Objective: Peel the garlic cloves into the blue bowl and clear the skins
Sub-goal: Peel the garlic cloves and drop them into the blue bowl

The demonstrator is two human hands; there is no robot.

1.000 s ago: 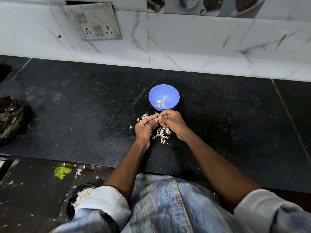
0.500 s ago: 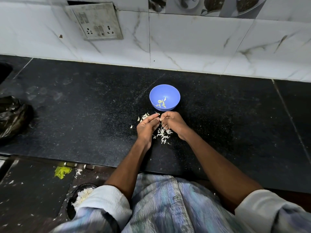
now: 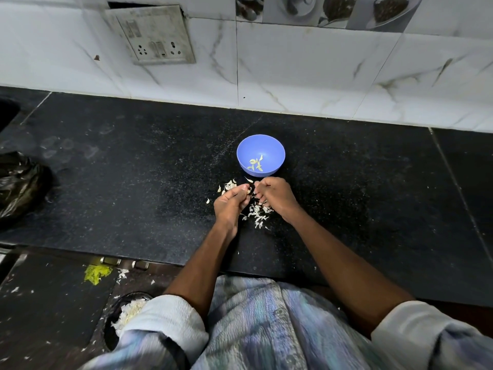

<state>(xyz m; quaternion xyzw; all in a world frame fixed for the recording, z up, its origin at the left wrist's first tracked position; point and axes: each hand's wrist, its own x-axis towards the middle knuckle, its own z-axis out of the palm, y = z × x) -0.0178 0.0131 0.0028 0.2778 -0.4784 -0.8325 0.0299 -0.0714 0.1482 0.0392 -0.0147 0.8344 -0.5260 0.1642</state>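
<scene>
Head view, frame centre: left hand (image 3: 231, 202) and right hand (image 3: 276, 194), fingers curled together, pinching a garlic clove (image 3: 250, 190); blue bowl (image 3: 261, 155) just above; skins (image 3: 258, 214) below.

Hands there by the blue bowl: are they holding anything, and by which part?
Both the left hand and right hand curl their fingertips together on something small, seemingly a garlic clove. It is mostly hidden, so which part they pinch cannot be told.
</scene>
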